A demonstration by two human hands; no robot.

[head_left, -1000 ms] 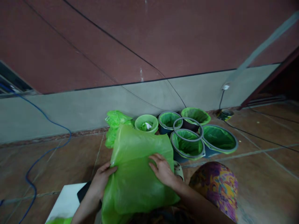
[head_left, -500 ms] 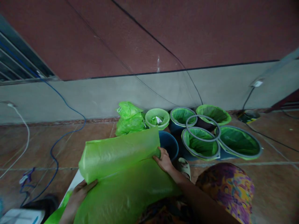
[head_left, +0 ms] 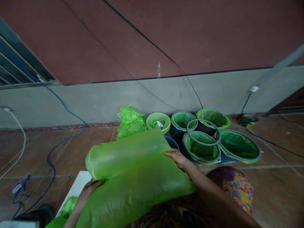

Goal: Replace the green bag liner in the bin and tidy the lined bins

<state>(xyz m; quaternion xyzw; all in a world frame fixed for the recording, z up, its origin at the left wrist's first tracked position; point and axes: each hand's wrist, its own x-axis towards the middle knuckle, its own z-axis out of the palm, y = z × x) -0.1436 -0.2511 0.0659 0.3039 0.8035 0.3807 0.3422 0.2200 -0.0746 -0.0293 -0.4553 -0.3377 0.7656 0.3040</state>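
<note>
A large green plastic bag [head_left: 140, 183] lies across my lap, its far part folded or rolled over into a thick band. My left hand [head_left: 91, 186] grips its left side near the fold, with the thumb side on top. At the right edge, my right hand [head_left: 177, 156] pinches the bag where the band meets the lower layer. Both hands are closed on the plastic, and some fingertips are hidden by it. Beneath the left side shows a white surface [head_left: 82, 177] with more green plastic [head_left: 67, 209] on it.
Several bins lined with green bags, such as one bin [head_left: 239, 145], stand ahead on the right, with a loose grey ring [head_left: 203, 142] across them. A blue bucket [head_left: 172, 142] is partly hidden. Filled green bags [head_left: 130, 122] rest by the wall. A blue hose [head_left: 53, 167] crosses the tiled floor.
The bag has shifted slightly right and now covers more of the blue bucket. Both hands have moved a little to the right with it, still holding on.
</note>
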